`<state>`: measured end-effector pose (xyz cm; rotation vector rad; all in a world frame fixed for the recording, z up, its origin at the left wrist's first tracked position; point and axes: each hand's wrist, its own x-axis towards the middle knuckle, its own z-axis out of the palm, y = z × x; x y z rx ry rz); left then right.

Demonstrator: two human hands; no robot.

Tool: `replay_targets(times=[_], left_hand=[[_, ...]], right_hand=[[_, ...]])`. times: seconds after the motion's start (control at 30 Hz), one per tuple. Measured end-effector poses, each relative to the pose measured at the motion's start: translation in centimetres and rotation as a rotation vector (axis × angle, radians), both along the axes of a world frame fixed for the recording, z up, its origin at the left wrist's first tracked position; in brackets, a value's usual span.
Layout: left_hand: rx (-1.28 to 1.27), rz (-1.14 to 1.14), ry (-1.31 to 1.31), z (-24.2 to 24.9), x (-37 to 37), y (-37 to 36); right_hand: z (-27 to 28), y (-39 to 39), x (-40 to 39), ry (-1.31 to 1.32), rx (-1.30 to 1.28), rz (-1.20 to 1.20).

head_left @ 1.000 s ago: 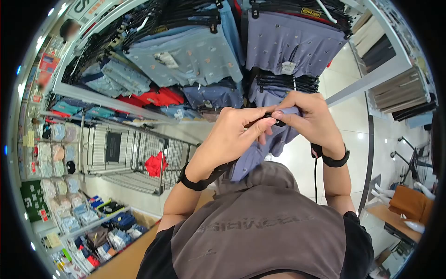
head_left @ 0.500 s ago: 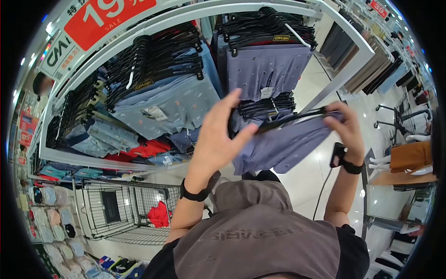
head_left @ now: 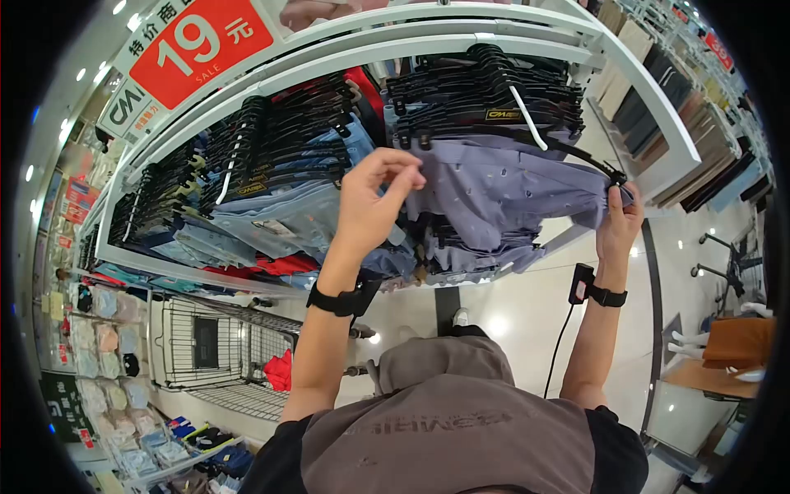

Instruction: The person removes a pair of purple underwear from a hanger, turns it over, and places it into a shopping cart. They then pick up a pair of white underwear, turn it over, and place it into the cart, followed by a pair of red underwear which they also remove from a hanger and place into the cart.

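Observation:
A pair of purple shorts [head_left: 502, 185] with a small print hangs from a black clip hanger [head_left: 568, 150] in front of the rack. My right hand [head_left: 619, 226] is closed on the right end of the shorts' waistband, beside the hanger's right clip. The cloth bunches there. My left hand [head_left: 370, 202] is curled in a pinch at the left edge of the shorts, below the hanger's left clip. Whether cloth is between its fingertips I cannot make out. More purple shorts hang behind and below.
A white metal rack [head_left: 658, 107] holds several rows of hangers with light blue shorts [head_left: 288, 222]. A red sale sign [head_left: 202, 49] is at upper left. A wire shopping cart [head_left: 222, 346] with a red garment [head_left: 279, 371] stands at left. Mannequin legs [head_left: 691, 339] lie at right.
The purple shorts have moved up and forward against the rack, with my right hand still on their right end. My left hand's spread fingers have drawn together beside the cloth.

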<state>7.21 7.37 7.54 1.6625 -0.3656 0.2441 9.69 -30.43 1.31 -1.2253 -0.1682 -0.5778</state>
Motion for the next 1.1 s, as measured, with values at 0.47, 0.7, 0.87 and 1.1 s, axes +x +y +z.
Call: replay_targets(times=[0.47,0.7,0.87,1.1], left_hand=[[0.048,0.306,0.752,-17.8,-19.2,5.7],[0.107,0.520,0.969,-26.5,-32.9,12.3],[-0.094,0.757,0.843,-27.5,-37.6,20.6],[-0.436,1.228,0.811,-34.9,-44.7,42.1]], right_hand=[[-3.0,-0.4,8.0,0.218,0.048,0.094],[0.0,1.2,9.0,0.099,0.087,-0.030],[-1.4,2.3,9.8,0.204,0.013,0.041],[-6.2,6.7,5.2,0.454,-0.038,-0.178]])
